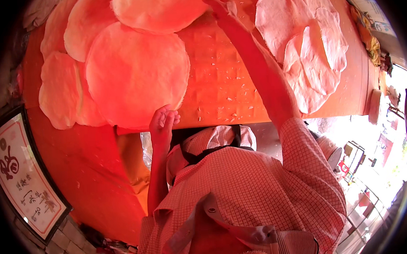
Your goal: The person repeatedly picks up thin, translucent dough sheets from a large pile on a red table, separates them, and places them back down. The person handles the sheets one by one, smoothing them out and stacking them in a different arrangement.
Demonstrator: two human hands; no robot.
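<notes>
Several thin, round, pale sheets, perhaps dough or flatbread, overlap on the orange table, tinted red by the light. My right hand (221, 7) reaches far across to the right rim of the farthest round sheet (157, 11), its fingers pinched at that edge. Nearer to me lies a large round sheet (135, 73). Its lower right edge is beside my left hand (163, 121), whose fingers are curled in at the table's front edge, with nothing visible in them. Under the large sheet, further sheets (59, 90) spread out to the left.
Wrinkled, whiter sheets (307, 50) lie overlapped on the right of the orange table (220, 94). Small pale flakes are scattered mid-table. A framed panel (28, 175) stands at the left beside a brick surface. At the right are a bright opening and a wire rack (363, 206).
</notes>
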